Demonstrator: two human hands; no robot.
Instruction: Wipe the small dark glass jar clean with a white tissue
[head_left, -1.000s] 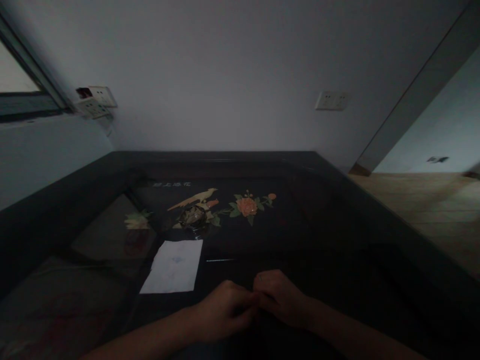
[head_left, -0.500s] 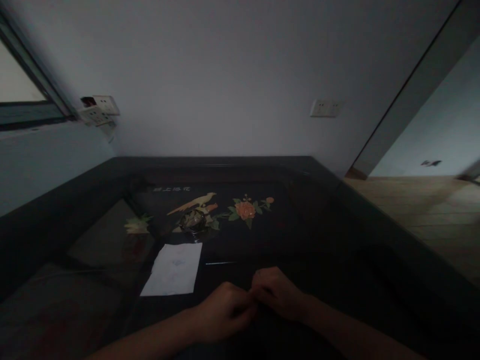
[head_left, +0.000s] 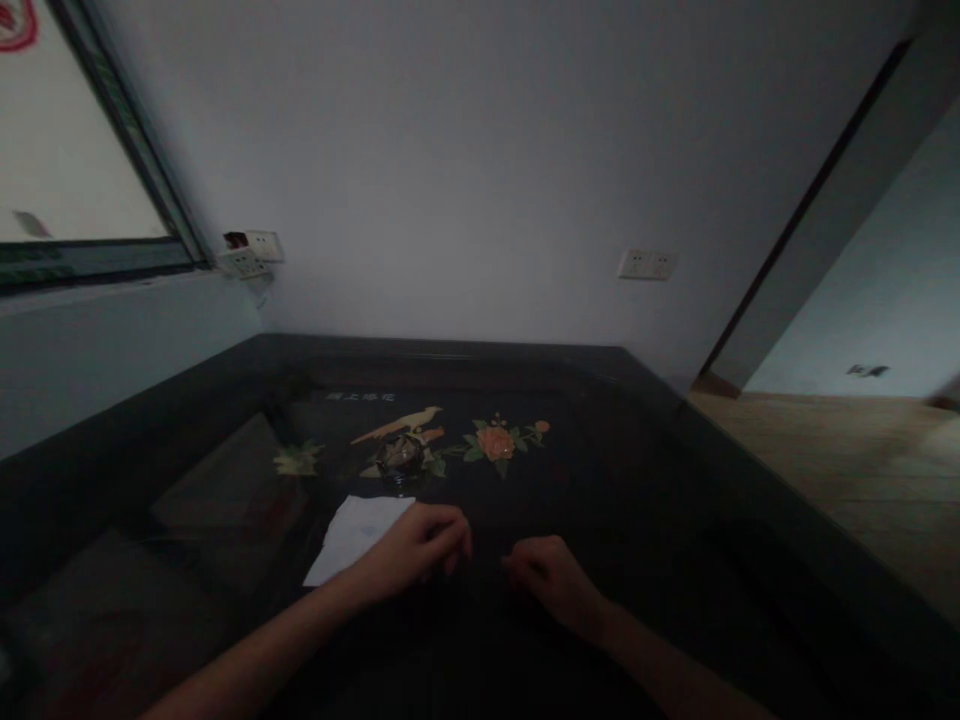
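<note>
Bending loosely at the knuckles, the left hand (head_left: 427, 540) is over the dark glossy tabletop (head_left: 622, 470), fingers curled inward; whether its fingertips press together or pinch anything I cannot tell. Taking that hand as the centre of the clock, the white sheet of paper (head_left: 349, 540) lies flat at nine o'clock, one side of it ragged, a faint bluish mark near its middle. The left hand and wrist cover part of the sheet's near right side in this view; whether they touch it is unclear. Between three and four o'clock, apart from the left hand, the right hand (head_left: 547, 575) is folded into a loose fist, knuckles up; what its fingertips hold, if anything, is too dark to make out

At eleven o'clock, just beyond the paper, a dark glass dish (head_left: 400, 457) sits on the table's decoration, partly over the pale long-tailed bird (head_left: 405, 421). The orange flower (head_left: 496, 444) with green leaves is between one and two o'clock. Farther off, a double wall socket (head_left: 646, 265) is also between one and two, the window (head_left: 82, 140) at ten, and the wood-look floor (head_left: 832, 440) near three o'clock
</note>
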